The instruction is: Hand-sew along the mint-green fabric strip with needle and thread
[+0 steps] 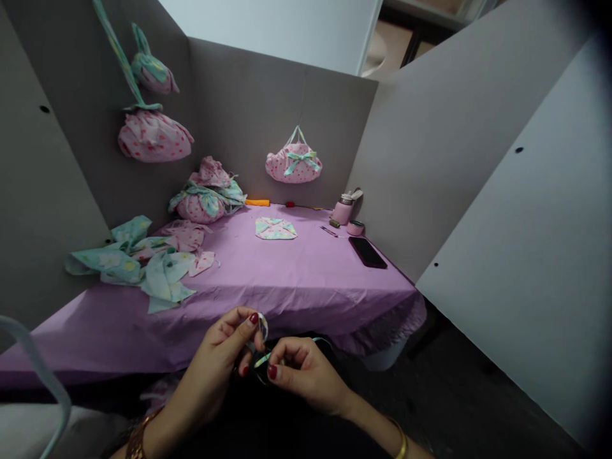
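Note:
In front of the table's near edge, my left hand (228, 344) pinches a narrow fabric strip (263, 326) that loops up past the fingertips. A little lower and to the right, my right hand (303, 370) has thumb and forefinger closed on another part of the strip, pale green and yellow where it shows between the hands. A thin tail of it runs out behind the right hand. Whether a small tool is also in the fingers is hidden. On the table beyond lies a flat, folded floral fabric piece (276, 229).
Loose cut fabric pieces (129, 255) and gathered pouches (198, 204) lie at the left. A pink bag (294, 163) hangs at the back, another pouch (155, 136) at upper left. At right are a phone (367, 252), a pink bottle (342, 210) and a tin (355, 227). Grey panels enclose the purple-covered table (268, 271).

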`<action>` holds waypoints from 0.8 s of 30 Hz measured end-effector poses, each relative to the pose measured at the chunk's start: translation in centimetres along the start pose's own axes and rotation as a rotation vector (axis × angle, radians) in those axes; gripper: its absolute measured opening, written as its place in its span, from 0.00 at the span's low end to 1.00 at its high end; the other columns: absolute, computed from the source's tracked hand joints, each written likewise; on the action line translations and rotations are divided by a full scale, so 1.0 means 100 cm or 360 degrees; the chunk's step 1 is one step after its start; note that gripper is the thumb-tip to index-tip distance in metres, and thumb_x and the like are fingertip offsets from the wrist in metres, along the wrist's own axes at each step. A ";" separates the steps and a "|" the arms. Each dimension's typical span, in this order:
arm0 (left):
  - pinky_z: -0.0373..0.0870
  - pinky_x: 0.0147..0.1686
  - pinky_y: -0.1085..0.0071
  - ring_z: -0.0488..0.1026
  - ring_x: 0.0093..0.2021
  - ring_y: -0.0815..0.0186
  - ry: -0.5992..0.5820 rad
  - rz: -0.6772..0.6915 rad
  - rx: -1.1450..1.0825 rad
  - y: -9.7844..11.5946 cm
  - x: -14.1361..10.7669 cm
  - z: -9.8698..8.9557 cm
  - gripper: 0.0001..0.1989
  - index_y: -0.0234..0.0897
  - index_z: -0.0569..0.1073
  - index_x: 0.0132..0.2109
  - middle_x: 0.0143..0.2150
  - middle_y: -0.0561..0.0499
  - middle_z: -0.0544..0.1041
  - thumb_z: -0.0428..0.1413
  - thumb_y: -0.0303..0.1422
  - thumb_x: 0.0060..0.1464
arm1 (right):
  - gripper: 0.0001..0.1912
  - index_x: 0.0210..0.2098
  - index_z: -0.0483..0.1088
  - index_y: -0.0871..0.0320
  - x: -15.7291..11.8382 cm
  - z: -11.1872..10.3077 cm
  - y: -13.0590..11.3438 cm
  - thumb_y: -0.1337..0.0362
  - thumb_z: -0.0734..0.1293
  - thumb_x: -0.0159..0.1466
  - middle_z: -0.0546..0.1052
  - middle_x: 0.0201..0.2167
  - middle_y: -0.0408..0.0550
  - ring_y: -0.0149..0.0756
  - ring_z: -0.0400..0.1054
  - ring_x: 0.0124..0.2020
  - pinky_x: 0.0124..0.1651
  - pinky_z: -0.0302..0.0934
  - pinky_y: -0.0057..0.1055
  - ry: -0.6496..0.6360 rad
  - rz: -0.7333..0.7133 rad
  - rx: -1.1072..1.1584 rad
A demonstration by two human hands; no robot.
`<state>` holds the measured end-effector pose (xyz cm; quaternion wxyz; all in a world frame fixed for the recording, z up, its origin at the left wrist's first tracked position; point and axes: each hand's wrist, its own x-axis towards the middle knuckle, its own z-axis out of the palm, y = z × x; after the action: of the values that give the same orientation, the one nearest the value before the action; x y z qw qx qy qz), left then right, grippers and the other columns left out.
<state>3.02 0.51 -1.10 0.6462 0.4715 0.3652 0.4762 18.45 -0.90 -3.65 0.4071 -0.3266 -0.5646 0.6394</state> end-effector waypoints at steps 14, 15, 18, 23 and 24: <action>0.54 0.14 0.82 0.60 0.14 0.79 0.0266 0.0078 -0.0082 0.003 0.001 -0.005 0.06 0.37 0.66 0.35 0.26 0.57 0.73 0.55 0.34 0.53 | 0.17 0.23 0.66 0.62 -0.009 -0.015 -0.001 0.54 0.68 0.53 0.60 0.16 0.37 0.22 0.47 0.18 0.21 0.41 0.23 -0.0107 0.0087 -0.0335; 0.54 0.14 0.83 0.60 0.14 0.79 0.0261 0.0078 -0.0083 0.003 0.001 -0.005 0.06 0.37 0.66 0.35 0.25 0.58 0.74 0.55 0.34 0.53 | 0.17 0.23 0.66 0.63 -0.009 -0.017 -0.003 0.54 0.68 0.53 0.60 0.16 0.37 0.22 0.47 0.18 0.21 0.41 0.23 -0.0093 0.0087 -0.0372; 0.55 0.14 0.84 0.61 0.14 0.79 0.0239 0.0090 -0.0081 0.002 0.002 -0.005 0.06 0.37 0.66 0.35 0.25 0.58 0.74 0.55 0.34 0.54 | 0.17 0.24 0.66 0.63 -0.009 -0.019 -0.005 0.54 0.68 0.53 0.60 0.17 0.37 0.22 0.48 0.19 0.22 0.42 0.23 0.0125 0.0014 -0.0394; 0.57 0.14 0.84 0.61 0.13 0.79 0.0214 0.0054 -0.0083 0.001 0.002 -0.004 0.07 0.37 0.66 0.35 0.24 0.58 0.74 0.55 0.35 0.53 | 0.15 0.31 0.69 0.63 0.000 -0.012 -0.007 0.55 0.68 0.55 0.60 0.18 0.38 0.23 0.49 0.20 0.23 0.42 0.23 0.0302 -0.0060 -0.0293; 0.57 0.14 0.84 0.61 0.13 0.79 0.0208 0.0046 -0.0085 0.001 0.002 -0.004 0.07 0.37 0.66 0.35 0.24 0.58 0.74 0.56 0.36 0.52 | 0.15 0.33 0.70 0.63 0.002 -0.009 -0.006 0.56 0.68 0.55 0.60 0.18 0.37 0.23 0.48 0.20 0.22 0.42 0.23 0.0290 -0.0060 -0.0281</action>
<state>2.70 0.77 -1.11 0.6264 0.4274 0.3869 0.5247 19.26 -0.25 -3.16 0.4384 -0.4073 -0.5855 0.5470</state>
